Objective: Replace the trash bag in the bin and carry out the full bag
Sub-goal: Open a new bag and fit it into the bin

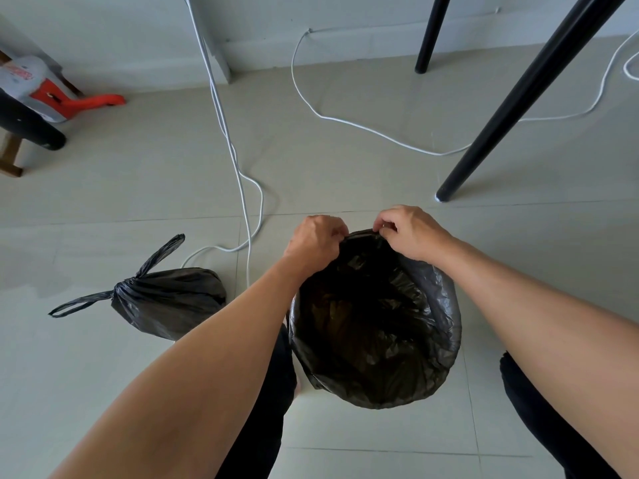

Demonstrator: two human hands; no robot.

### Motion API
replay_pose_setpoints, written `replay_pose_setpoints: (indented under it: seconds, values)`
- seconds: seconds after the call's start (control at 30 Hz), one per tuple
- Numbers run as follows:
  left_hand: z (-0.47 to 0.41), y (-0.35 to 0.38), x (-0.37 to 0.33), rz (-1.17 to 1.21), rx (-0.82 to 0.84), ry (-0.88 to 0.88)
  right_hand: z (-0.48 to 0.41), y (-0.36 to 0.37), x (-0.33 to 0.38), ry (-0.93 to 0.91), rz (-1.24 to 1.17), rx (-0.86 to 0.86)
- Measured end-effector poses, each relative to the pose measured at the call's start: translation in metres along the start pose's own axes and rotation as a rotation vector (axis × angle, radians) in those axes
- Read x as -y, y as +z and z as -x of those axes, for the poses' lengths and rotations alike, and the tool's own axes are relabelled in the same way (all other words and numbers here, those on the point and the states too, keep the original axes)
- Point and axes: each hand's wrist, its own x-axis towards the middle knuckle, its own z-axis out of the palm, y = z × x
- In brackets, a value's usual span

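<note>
A fresh black trash bag [377,326] lines the bin on the tiled floor between my knees, its mouth spread open and draped over the rim so the bin itself is hidden. My left hand [316,242] and my right hand [408,231] both pinch the bag's far edge, a short gap apart. The full black bag [169,300], knotted shut with two handle loops sticking out, lies on the floor to the left of the bin, untouched.
White cables [242,188] trail across the floor beyond the bin. Black table legs [518,102] stand at the right rear. A red and white appliance [52,95] and a wooden stool sit at the far left by the wall.
</note>
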Motion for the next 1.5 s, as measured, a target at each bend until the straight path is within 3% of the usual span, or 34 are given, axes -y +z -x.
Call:
replay_pose_setpoints:
  seconds: [0.17,0.83,1.17,1.37,1.5]
  values:
    - [0.003,0.005,0.007,-0.154,0.009,0.097,0.002,0.002,-0.004,-0.025,0.071,0.045]
    - [0.010,0.000,0.004,-0.306,0.069,-0.076,0.008,0.005,0.005,0.029,0.013,-0.002]
    - [0.013,-0.021,0.009,-0.456,0.257,-0.192,0.021,0.001,-0.008,0.041,-0.004,-0.036]
    - [-0.001,-0.012,0.001,-0.144,-0.004,0.010,0.016,0.004,-0.008,0.012,-0.020,-0.099]
    - [-0.005,-0.001,-0.006,-0.098,-0.045,0.029,0.010,0.006,-0.006,-0.005,-0.020,-0.136]
